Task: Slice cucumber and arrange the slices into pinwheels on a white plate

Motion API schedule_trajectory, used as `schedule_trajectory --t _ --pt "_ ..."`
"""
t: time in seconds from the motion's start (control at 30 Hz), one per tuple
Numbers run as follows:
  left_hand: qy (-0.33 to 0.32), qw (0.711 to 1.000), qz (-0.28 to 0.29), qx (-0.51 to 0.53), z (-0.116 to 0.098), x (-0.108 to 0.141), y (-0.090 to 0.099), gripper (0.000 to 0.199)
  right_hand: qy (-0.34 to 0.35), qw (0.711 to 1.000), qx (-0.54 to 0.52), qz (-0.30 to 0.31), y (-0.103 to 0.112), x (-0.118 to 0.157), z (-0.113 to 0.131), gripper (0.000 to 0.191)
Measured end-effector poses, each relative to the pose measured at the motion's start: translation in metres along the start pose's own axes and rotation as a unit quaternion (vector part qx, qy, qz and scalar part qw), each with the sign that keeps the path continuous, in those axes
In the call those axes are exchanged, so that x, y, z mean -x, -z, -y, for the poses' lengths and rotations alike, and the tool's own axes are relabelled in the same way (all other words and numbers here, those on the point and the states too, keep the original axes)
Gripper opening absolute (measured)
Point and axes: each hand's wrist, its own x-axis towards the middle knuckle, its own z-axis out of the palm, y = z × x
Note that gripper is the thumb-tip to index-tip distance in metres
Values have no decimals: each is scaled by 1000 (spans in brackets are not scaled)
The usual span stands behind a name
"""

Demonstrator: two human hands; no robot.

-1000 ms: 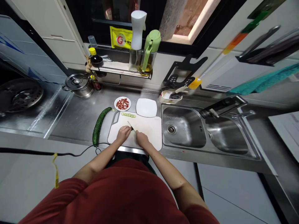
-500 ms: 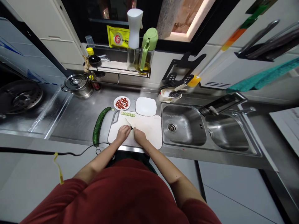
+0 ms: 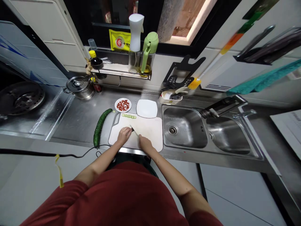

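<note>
My left hand (image 3: pixel 124 135) is closed over the left part of a white cutting board (image 3: pixel 150 131). Its fingers pinch a small dark-green piece of cucumber (image 3: pixel 132 129), mostly hidden by the fingertips. My right hand (image 3: pixel 145 143) grips a knife (image 3: pixel 135 132), whose thin blade slants up and left, beside the piece at my left fingertips. The knife's handle is covered by my fist. Several pale cucumber slices (image 3: pixel 129 116) lie in a row along the board's far edge. A long whole cucumber (image 3: pixel 101 127) rests on the steel counter left of the board.
Behind the board are a plate of chopped red pieces (image 3: pixel 123 105) and a white square plate (image 3: pixel 147 108). A double sink (image 3: pixel 185 125) with a faucet (image 3: pixel 224 105) lies to the right. A lidded pot (image 3: pixel 80 88) stands back left. A black cable (image 3: pixel 58 154) runs along the counter's front edge.
My right hand has drawn the knife back toward me and to the right. My left hand stays in about the same place, still pinching the cucumber piece.
</note>
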Motion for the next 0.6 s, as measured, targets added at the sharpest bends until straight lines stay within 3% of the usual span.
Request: schedule_trajectory --t 0.6 --pt "-2 1000 0 -2 2 0 0 18 17 999 1 -34 16 -29 22 32"
